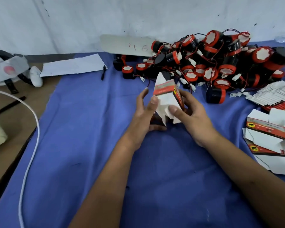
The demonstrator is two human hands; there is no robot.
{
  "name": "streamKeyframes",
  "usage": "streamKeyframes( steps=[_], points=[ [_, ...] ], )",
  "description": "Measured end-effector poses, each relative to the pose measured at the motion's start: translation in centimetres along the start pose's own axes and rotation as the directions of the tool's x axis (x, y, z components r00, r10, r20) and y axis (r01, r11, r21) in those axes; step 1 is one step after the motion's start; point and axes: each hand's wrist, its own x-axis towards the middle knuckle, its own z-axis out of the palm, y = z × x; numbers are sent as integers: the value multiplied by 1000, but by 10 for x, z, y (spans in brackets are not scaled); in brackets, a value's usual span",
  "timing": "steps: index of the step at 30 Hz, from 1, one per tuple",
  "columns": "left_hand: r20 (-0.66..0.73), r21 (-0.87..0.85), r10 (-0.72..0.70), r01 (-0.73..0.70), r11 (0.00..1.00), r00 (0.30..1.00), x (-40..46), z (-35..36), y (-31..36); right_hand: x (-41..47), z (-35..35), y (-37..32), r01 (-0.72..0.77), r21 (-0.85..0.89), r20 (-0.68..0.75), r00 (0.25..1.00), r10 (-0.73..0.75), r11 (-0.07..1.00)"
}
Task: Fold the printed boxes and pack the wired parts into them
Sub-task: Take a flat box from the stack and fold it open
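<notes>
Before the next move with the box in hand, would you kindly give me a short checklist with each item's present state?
1. Red-and-white printed cardboard box gripped by left hand and right hand: ok.
2. Near end flaps closed: not ok, still splayed.
3. Part inside box: cannot tell.
4. Heap of black-and-red wired cylindrical parts close beyond the box: ok.
5. Flat printed box blanks lying to the right: ok.

Even, soft light; wide-angle warping, slight blur.
</notes>
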Motion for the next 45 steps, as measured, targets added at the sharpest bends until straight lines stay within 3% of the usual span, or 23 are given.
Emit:
streamKeyframes(
  steps=[4,9,12,16,21,28,31,36,40,45],
  points=[
    [22,122,109,-111,986,994,1,-4,-4,1,1,-4,-107,42,-33,994,108,993],
    [-4,289,185,-176,941,983,3,0,-9,-2,9,-7,-10,-211,41,999,19,978],
    [-32,472,326,-273,838,945,3,5,-10,-4,12,-7,40,-292,17,999,-37,955],
    [-41,577,352,-265,772,935,1,5,-13,-2,14,-10,37,-156,-142,988,-60,987],
    [-154,413,261,-178,893,953,2,5,-10,-4,8,-9,33,-59,-179,983,-43,998],
    [-350,468,395,-207,859,849,1,7,-7,-2,9,-4,-15,-240,-33,999,7,971],
    [-309,619,527,-253,743,792,0,5,-8,-3,14,-8,-31,-369,-39,999,18,929],
    [-179,739,609,-303,601,773,3,1,-7,-5,17,-11,63,-600,-114,980,-164,797],
    [-126,761,582,-298,576,804,3,-3,-7,-2,16,-8,150,-556,-87,968,-237,817],
    [-27,828,537,-283,485,843,1,-7,-9,0,9,-6,15,-509,-177,977,-121,861]
  ],
)
